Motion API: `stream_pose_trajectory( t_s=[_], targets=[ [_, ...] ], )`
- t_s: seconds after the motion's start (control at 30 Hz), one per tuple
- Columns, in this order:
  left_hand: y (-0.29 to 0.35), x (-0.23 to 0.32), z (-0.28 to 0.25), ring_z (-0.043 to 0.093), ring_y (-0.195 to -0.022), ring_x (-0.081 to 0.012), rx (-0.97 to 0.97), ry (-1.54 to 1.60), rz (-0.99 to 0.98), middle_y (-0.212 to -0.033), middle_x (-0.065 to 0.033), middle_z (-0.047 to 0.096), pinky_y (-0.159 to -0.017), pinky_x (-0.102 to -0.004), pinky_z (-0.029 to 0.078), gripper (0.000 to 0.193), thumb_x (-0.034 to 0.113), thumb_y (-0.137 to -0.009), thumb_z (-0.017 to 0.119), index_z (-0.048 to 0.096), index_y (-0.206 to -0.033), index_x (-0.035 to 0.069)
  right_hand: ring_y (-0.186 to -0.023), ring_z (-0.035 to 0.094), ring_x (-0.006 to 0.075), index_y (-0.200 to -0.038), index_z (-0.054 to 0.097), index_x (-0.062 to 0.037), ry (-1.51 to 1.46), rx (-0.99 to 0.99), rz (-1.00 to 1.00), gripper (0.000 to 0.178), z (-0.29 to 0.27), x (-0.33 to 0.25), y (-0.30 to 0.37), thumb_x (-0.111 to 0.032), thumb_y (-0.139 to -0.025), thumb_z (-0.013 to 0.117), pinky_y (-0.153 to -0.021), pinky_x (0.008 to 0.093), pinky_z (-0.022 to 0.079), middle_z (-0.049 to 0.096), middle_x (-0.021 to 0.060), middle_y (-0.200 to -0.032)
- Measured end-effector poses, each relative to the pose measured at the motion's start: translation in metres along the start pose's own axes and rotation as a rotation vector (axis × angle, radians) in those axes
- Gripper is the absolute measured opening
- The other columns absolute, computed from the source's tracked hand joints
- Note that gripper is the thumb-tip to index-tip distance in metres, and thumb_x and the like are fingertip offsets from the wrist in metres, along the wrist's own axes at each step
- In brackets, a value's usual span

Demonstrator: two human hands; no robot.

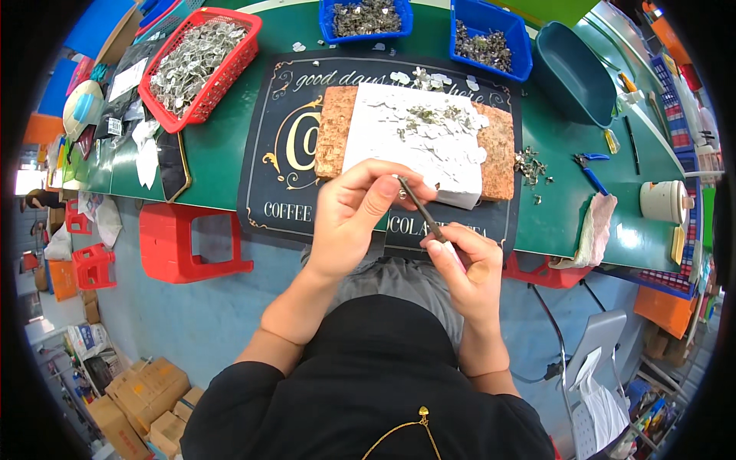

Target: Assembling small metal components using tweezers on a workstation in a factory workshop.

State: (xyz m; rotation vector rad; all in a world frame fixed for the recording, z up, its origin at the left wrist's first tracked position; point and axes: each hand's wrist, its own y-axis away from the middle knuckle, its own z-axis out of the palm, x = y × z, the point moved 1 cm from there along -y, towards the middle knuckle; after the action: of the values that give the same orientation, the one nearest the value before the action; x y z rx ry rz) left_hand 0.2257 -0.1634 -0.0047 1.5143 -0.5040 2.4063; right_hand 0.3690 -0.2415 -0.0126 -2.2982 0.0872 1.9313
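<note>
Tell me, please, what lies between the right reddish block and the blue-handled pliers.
In the head view, small metal pieces lie scattered between the right reddish block and the blue-handled pliers, closer to the block.

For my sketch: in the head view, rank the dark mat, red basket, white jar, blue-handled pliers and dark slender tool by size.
1. Dark mat
2. Red basket
3. White jar
4. Blue-handled pliers, dark slender tool: unranked; similar, and the tool is nearer the camera.
</note>
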Motion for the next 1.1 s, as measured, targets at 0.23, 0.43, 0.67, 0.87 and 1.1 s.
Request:
stream_pose_trajectory(
  t_s=[0.23, 0.43, 0.67, 0.87, 1.1],
  targets=[
    [0.001, -0.011, 0.002, 0.059, -0.075, -0.0189, -0.106, 0.306, -0.101, -0.080, -0.0117, 0.059, -0.070, -0.0290, 0.048, 0.033, 0.029, -0.094, 0.044, 0.053, -0.091, -0.002, -0.052, 0.042, 0.0077, -0.081, 0.060, 0.0055, -0.540, -0.197, 0.341, 0.020, 0.001, 0.007, 0.008, -0.014, -0.086, 0.058, -0.048, 0.0211, 0.031, 0.051, 0.0000, -0.063],
    [0.005, -0.016, 0.000, 0.059, -0.074, -0.0171, -0.155, 0.498, -0.164, -0.079, -0.0103, 0.059, -0.070, -0.0285, 0.049, 0.027, 0.025, -0.094, 0.047, 0.054, -0.087, 0.000, -0.053, 0.033, 0.0108, -0.078, 0.052, 0.0001, -1.408, -0.602, 0.683, 0.031, 0.016, 0.015, 0.016, -0.029, -0.088, 0.052, -0.043, 0.0221, 0.026, 0.036, 0.0027, -0.062],
    [-0.004, -0.004, 0.000, 0.059, -0.072, -0.0158, 0.008, -0.182, 0.047, -0.084, -0.0091, 0.063, -0.068, -0.0266, 0.048, 0.022, 0.019, -0.091, 0.053, 0.061, -0.088, -0.001, -0.051, 0.040, 0.0098, -0.078, 0.055, 0.0030, -0.984, -0.273, 0.514, 0.029, -0.003, 0.013, 0.019, -0.025, -0.086, 0.055, -0.045, 0.0224, 0.031, 0.046, 0.0018, -0.060],
    [-0.040, 0.003, -0.022, 0.045, -0.087, -0.0218, 0.123, -1.294, 0.432, -0.085, -0.0011, 0.061, -0.079, -0.0314, 0.036, 0.017, 0.007, -0.074, 0.065, 0.068, -0.090, 0.011, -0.057, 0.040, 0.0047, -0.085, 0.060, 0.0079, 0.386, 0.507, 0.180, 0.022, -0.086, 0.020, 0.001, -0.013, -0.082, 0.063, -0.050, 0.0208, 0.032, 0.050, -0.0015, -0.063],
    [-0.040, 0.003, -0.017, 0.046, -0.086, -0.0205, 0.143, -1.308, 0.518, -0.087, -0.0014, 0.060, -0.079, -0.0309, 0.037, 0.013, 0.004, -0.073, 0.065, 0.064, -0.086, 0.007, -0.060, 0.051, 0.0121, -0.087, 0.060, 0.0043, 0.655, 0.595, -0.003, 0.019, -0.085, 0.025, -0.003, -0.012, -0.079, 0.064, -0.055, 0.0237, 0.039, 0.059, 0.0076, -0.071]
  ],
)
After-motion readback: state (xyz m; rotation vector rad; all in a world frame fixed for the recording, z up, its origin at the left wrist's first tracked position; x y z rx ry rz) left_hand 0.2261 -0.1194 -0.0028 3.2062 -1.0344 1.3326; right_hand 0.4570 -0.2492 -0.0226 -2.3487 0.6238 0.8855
